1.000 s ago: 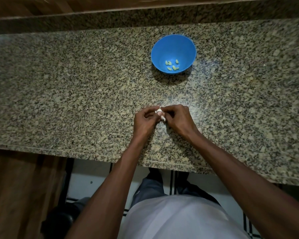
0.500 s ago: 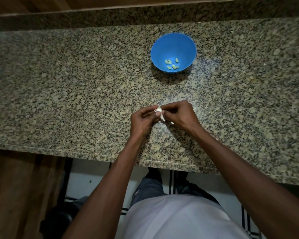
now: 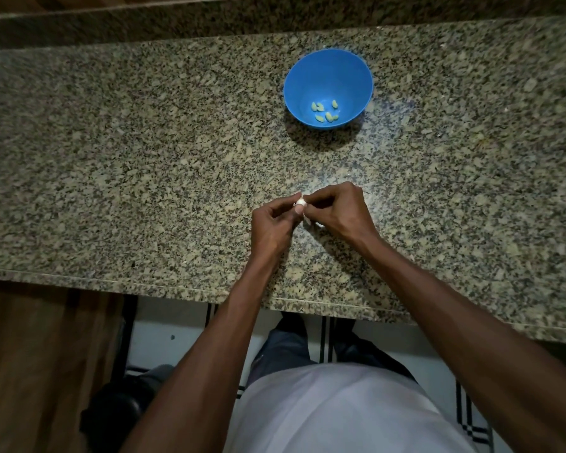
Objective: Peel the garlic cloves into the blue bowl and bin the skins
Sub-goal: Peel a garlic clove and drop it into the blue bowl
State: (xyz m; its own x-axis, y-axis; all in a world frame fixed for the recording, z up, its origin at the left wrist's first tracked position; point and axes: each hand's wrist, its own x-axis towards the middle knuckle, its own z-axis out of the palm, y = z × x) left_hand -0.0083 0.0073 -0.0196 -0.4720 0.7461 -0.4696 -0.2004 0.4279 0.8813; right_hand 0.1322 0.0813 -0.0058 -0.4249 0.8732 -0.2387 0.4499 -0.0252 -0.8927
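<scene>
A small white garlic clove (image 3: pixel 300 202) is pinched between the fingertips of my left hand (image 3: pixel 272 223) and my right hand (image 3: pixel 339 210), just above the granite counter (image 3: pixel 144 158). White skin pieces (image 3: pixel 311 221) show under my right hand's fingers. Farther back stands the blue bowl (image 3: pixel 328 70), with several pale peeled cloves (image 3: pixel 324 112) at its bottom. Most of the clove is hidden by my fingers.
The counter's front edge (image 3: pixel 177 287) runs just below my wrists. A granite backsplash (image 3: pixel 275 14) rises behind the bowl. Below the counter I see tiled floor, a wooden panel at the left and a dark round object (image 3: pixel 118 410) on the floor.
Both hands have shifted a little farther from me with the clove. My fingers keep working at its skin. The bowl has not moved.
</scene>
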